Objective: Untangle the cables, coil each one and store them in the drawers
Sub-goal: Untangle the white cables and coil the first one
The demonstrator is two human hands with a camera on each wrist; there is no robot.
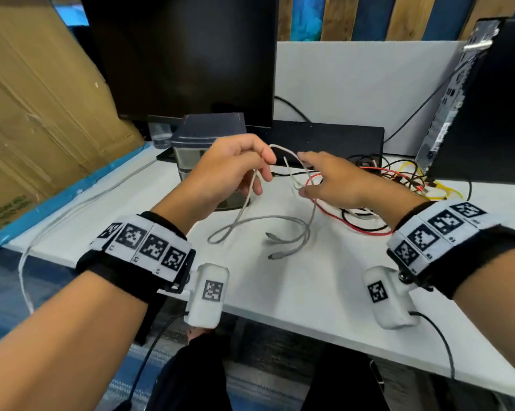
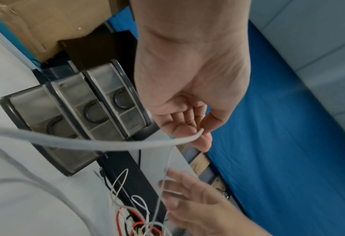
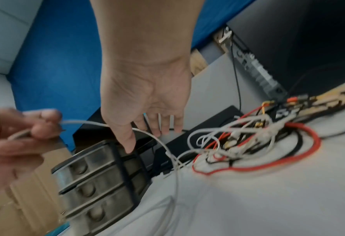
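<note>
My left hand pinches a grey cable mid-frame over the white desk, right hand fingers spread, monitor upper left.

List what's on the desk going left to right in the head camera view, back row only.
Cardboard sheet → monitor → drawer unit → tangle of wires → computer tower.

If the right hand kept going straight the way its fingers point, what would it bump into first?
Probably the thin white cable looping just past the right hand fingertips, held up by the left hand. Beyond it sits the drawer unit; depth is unclear.
</note>
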